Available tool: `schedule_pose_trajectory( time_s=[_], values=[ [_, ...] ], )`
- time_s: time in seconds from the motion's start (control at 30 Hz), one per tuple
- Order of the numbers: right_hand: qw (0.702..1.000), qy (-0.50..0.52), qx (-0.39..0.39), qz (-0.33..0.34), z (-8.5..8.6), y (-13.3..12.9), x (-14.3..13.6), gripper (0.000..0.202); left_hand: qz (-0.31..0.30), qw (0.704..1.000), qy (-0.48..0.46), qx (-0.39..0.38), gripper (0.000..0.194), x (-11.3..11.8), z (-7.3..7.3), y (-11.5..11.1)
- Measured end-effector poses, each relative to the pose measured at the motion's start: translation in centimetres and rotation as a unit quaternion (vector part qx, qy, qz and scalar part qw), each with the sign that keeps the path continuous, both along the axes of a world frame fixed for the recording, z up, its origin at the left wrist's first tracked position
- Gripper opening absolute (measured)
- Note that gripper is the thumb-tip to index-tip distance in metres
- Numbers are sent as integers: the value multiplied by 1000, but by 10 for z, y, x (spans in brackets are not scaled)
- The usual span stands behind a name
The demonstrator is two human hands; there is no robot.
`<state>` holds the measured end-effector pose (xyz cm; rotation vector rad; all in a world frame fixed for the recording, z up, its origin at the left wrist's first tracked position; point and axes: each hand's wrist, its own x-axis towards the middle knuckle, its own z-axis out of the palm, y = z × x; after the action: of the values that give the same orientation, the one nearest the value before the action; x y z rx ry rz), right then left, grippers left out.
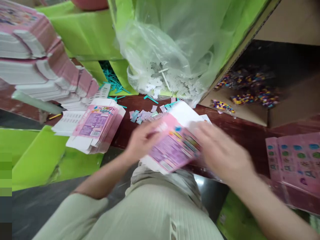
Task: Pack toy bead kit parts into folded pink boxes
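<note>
A pink and purple printed carton [172, 148] with white end flaps is held above my lap, tilted. My left hand [141, 140] is closed on its left edge, the fingertips partly behind it. My right hand [222, 151], blurred by motion, grips the right edge with its thumb side at the white top flap. To the left lies a stack of flat pink cartons [95, 121] of the same print. Small pastel packets [145, 116] and turquoise sticks [151, 99] are scattered on the dark red table [120, 131] beyond the carton.
Tall stacks of folded cartons [30, 73] stand at the left. Behind the table, a clear plastic bag [172, 60] holds white pieces, beside a green bin of turquoise sticks [112, 78]. A cardboard box [250, 111] with colourful small packs [245, 98] stands right, near pink printed sheets [295, 161].
</note>
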<state>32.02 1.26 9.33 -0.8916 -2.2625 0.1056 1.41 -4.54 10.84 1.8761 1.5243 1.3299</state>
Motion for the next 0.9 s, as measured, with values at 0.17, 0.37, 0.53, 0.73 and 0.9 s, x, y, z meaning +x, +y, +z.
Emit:
schedule_pose_trajectory(
  time_s=[0.17,0.37,0.53,0.73,0.9],
  values=[
    [998,48,-29,-32,-18,-17,-35,36,-29,988,-144,-56,52,71,-79,2],
    [979,141,-144,-24,-37,-22,-29,34,-156,931,-204,-260,42,54,-77,6],
    [937,240,-237,-90,-79,-13,-4,78,-95,916,-306,-241,76,37,-96,30],
    [857,241,-454,42,-97,-10,21,46,-302,881,-242,-273,81,17,-109,38],
    [920,191,-342,-1,-94,-9,23,21,-201,946,-143,-210,31,15,-93,43]
  ],
)
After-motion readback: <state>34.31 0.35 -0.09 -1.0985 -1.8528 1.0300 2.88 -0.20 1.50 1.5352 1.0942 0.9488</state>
